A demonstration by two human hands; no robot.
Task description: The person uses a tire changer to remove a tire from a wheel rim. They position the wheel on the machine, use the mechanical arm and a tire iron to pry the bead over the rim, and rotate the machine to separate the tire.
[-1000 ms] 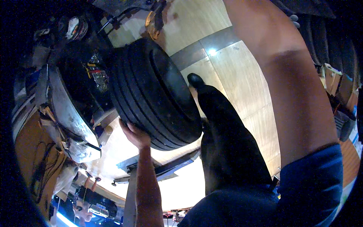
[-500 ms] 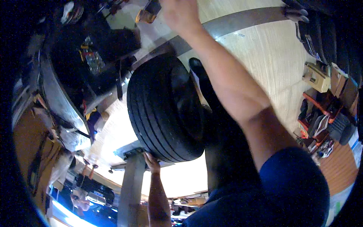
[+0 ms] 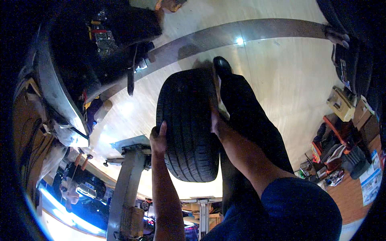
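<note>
A black car tire (image 3: 187, 132) with long tread grooves stands upright in front of me, by my legs. My left hand (image 3: 159, 140) grips its left edge, with the thumb up along the tread. On the opposite side, my right hand (image 3: 216, 120) presses against the right edge; its fingers are partly hidden behind the rubber. The tire is held between both hands. My dark shoe (image 3: 222, 66) shows just beyond its far right end.
At the left is a car body (image 3: 60, 100) with an open dark wheel area. A grey metal lift post (image 3: 124, 188) rises near my left forearm. To the right lie a beige case (image 3: 341, 103) and an orange-framed rack (image 3: 335, 130) with assorted items. A dark strip (image 3: 265, 30) crosses the pale floor.
My right hand has come down from the far top of the view onto the tire's right side. My left hand has moved up along its left edge, and the tire now faces me straighter.
</note>
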